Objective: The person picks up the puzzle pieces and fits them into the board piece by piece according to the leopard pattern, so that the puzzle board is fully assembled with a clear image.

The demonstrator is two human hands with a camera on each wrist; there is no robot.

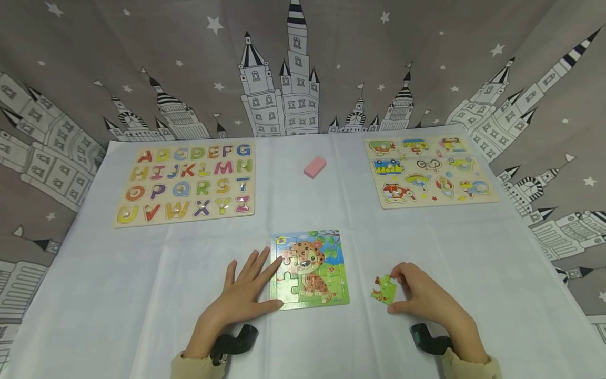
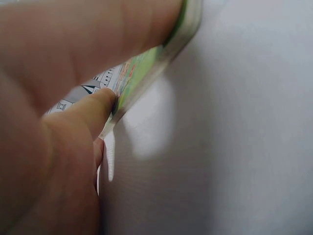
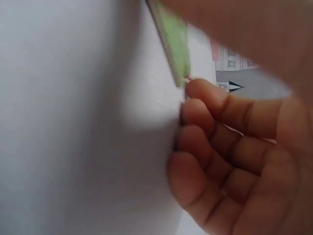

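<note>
A square jigsaw puzzle (image 1: 314,281) with a spotted leopard cub lies on the white table. Its lower left part shows pale green with piece outlines. My left hand (image 1: 243,295) rests at the puzzle's left edge, fingers spread and straight, the thumb at the lower left corner. To the right of the board, my right hand (image 1: 426,297) pinches a green puzzle piece (image 1: 383,290) with orange and red patches between thumb and index finger. In the right wrist view the green piece (image 3: 175,41) stands near the index fingertip, and the other fingers are curled.
A wooden alphabet board (image 1: 189,181) with knobbed letters lies at the back left. Another wooden board with vehicle shapes (image 1: 428,171) is at the back right. Between them sits a pink block (image 1: 315,167). A grey curtain with castles (image 1: 341,63) hangs behind the table.
</note>
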